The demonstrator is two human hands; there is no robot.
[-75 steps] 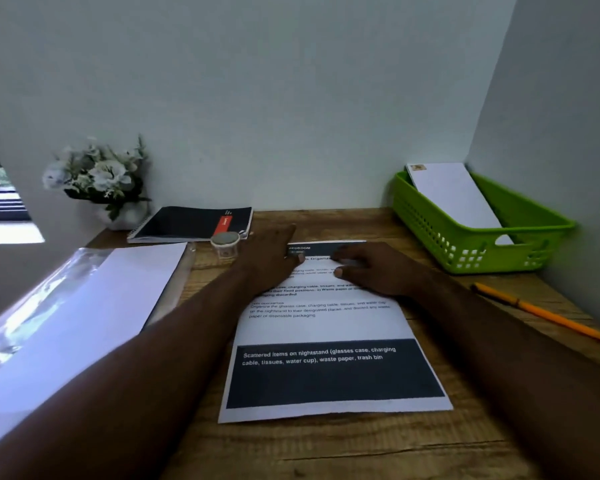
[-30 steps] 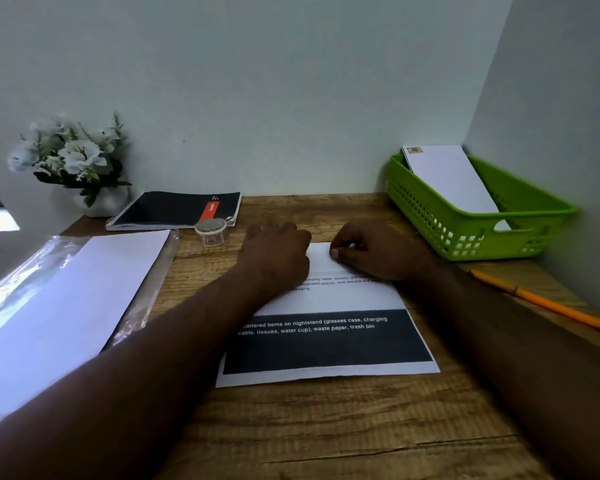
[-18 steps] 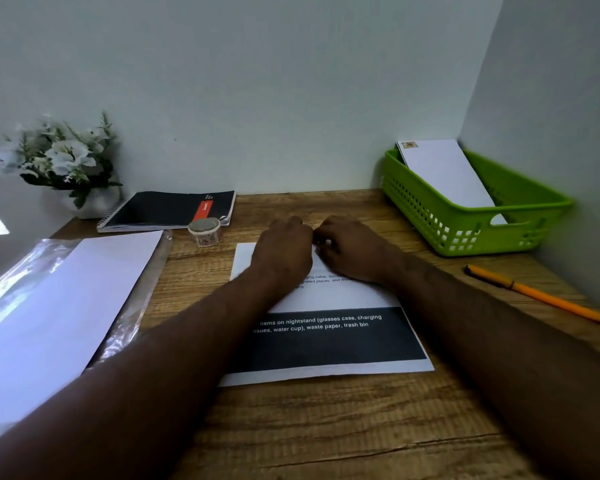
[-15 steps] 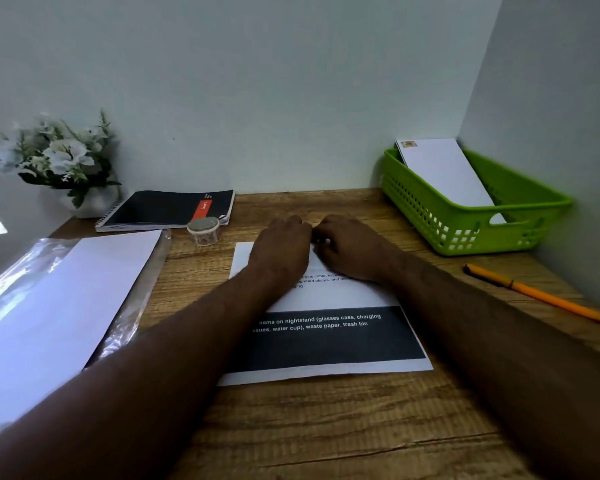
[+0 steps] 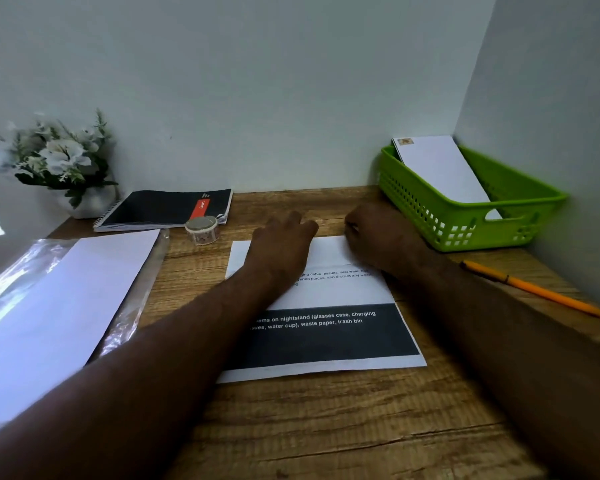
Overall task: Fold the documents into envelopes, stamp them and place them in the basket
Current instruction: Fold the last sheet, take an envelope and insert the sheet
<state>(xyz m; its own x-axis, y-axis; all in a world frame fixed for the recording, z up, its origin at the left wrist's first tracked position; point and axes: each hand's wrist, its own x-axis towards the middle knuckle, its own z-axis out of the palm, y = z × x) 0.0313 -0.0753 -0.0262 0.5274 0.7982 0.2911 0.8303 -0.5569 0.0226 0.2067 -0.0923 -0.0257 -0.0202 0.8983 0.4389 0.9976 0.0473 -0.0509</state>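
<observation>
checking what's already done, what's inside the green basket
One white envelope leans inside the green basket, with a stamp at its top corner. The basket's front wall hides its floor, so anything lying flat there cannot be seen.

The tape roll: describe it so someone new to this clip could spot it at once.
Start at the black notebook lying against the back wall, left of the hands. The tape roll sits on the table just in front of the notebook's right corner, beside the clear sleeve of envelopes. It is the only small round thing there, short, see-through and patterned.
</observation>
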